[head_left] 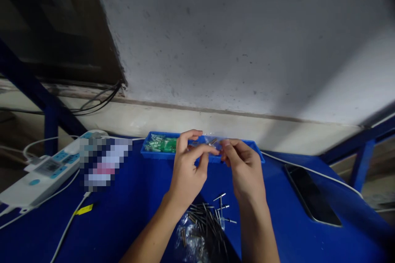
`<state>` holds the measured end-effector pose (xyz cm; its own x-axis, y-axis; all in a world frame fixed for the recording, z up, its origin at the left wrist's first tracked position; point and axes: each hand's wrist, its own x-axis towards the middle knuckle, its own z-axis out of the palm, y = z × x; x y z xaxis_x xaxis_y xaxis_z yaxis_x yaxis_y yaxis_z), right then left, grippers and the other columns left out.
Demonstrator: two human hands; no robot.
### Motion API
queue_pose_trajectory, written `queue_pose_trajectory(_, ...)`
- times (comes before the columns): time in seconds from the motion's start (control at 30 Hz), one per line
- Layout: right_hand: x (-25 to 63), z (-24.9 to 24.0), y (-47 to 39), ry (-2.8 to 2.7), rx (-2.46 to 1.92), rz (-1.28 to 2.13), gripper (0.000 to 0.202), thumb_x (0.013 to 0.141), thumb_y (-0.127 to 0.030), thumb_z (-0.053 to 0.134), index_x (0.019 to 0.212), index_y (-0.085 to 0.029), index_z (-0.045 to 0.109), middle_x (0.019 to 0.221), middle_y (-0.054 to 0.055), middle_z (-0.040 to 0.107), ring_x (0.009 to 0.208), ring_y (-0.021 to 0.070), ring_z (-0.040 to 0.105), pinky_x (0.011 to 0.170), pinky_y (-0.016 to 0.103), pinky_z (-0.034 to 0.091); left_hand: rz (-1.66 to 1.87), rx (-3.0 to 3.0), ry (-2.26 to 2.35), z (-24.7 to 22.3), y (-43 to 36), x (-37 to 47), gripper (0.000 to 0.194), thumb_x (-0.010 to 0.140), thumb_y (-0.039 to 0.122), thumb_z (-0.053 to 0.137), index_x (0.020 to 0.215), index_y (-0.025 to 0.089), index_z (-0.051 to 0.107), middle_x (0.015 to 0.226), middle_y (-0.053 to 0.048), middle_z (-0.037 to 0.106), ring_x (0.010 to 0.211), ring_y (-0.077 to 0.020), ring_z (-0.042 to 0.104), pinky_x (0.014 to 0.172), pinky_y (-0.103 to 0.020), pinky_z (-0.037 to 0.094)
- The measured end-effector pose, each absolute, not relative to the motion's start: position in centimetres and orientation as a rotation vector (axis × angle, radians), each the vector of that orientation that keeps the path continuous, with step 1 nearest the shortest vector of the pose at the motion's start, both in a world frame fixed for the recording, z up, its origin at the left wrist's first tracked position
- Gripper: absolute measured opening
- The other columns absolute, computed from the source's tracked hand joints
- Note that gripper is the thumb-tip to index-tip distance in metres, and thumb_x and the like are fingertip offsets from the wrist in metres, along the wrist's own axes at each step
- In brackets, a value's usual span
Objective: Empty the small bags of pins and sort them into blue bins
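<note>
Between my two hands is a small clear plastic bag [207,137] with a short metal pin [212,141] showing in or against it. My right hand [245,162] pinches the bag's right side between thumb and fingers. My left hand [189,168] has its fingers curled around the bag's left side, one fingertip close to the right fingers; its exact grip is partly hidden. Behind the hands lies a long blue tray [157,156] with green-looking clear packets [160,143] at its left end. Below, between my forearms, lies a pile of thin metal rods [208,218].
Crumpled clear plastic [193,240] lies by the rods on the blue table [129,218]. A white power strip [46,176] with cables and a pixelated patch are at left, near a yellow tag [84,209]. At right are a dark phone [311,195] and a white cable [321,168]. A wall [231,49] stands behind.
</note>
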<state>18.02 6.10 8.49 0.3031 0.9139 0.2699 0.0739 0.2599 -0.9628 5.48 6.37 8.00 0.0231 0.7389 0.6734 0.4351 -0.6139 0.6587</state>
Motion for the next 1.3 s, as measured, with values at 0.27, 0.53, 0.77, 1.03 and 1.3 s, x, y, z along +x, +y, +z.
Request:
queue_pose_trajectory(0.27,17.9,10.5,4.3,-0.785,-1.052,-0.142,0.013,0.082,-0.018,0.056,0.093,-0.024,0.06,0.085,0.005,0.057,0.07,0.0166,0.06,0.057,0.032,0.049,1.635,1.801,1.204,8.3,7.3,3.7,0.008,0.085,0.017,0.053,0.09,0.022,0.057,0.089,-0.001,0.06,0.082,-0.0137,0.058,0.074,-0.027,0.047)
queue_pose_trajectory(0.53,21.6,8.1,5.4,-1.872,-1.368,0.334,0.034,0.079,-0.028,0.061,0.112,-0.025,0.061,0.097,0.007,0.066,0.076,0.0207,0.064,0.062,0.035,0.05,1.635,1.975,1.18,9.1,7.3,2.8,0.009,0.083,0.015,0.056,0.079,0.02,0.062,0.084,0.0,0.062,0.083,-0.0135,0.059,0.077,-0.028,0.047)
queue_pose_trajectory(0.77,22.0,10.2,4.1,-1.613,-1.467,0.301,0.032,0.085,-0.037,0.053,0.111,-0.021,0.062,0.092,0.007,0.068,0.081,0.0183,0.064,0.061,0.028,0.049,1.095,2.144,0.863,6.1,7.2,6.5,0.024,0.079,0.003,0.048,0.076,0.021,0.064,0.084,-0.002,0.065,0.081,-0.0154,0.061,0.076,-0.029,0.048)
queue_pose_trajectory(1.03,22.2,10.8,3.8,-1.606,-1.53,0.343,0.033,0.086,-0.041,0.052,0.112,-0.023,0.062,0.095,0.006,0.067,0.087,0.0193,0.062,0.068,0.03,0.05,0.36,2.289,1.27,0.9,6.1,9.8,0.018,0.078,0.023,0.052,0.094,0.027,0.061,0.094,0.0,0.065,0.079,-0.0169,0.063,0.07,-0.028,0.046)
queue_pose_trajectory(1.3,22.2,11.0,3.5,-1.644,-1.526,0.346,0.033,0.086,-0.042,0.052,0.111,-0.023,0.062,0.095,0.006,0.067,0.087,0.0188,0.062,0.066,0.028,0.049,-0.063,2.213,1.413,0.8,6.4,10.8,0.011,0.077,0.025,0.055,0.083,0.022,0.063,0.101,-0.005,0.065,0.093,-0.0248,0.063,0.073,-0.034,0.048)
